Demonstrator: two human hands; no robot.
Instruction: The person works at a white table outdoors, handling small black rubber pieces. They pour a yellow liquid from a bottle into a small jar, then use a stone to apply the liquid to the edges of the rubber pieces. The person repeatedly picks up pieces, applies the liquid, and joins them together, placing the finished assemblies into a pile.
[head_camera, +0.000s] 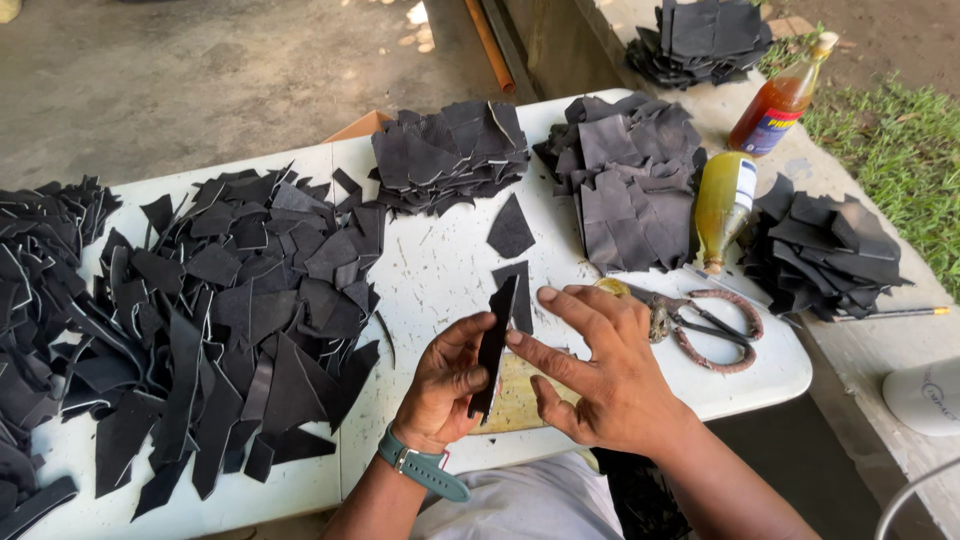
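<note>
At front edge of white table (440, 270), both hands meet over a narrow black leather strip (495, 345). L hand (440, 385) curled round strip's lower half, thumb + fingers pinching it, strip upright, slightly tilted. R hand (600, 375) spread wide, fingers splayed, index tip touching strip's edge, not gripping. Teal watch (425, 465) on L wrist. Scissors (700, 325) just beside R hand. Big heap of black offcuts (220, 300) to the L; neater stacks (625, 185) further back.
</note>
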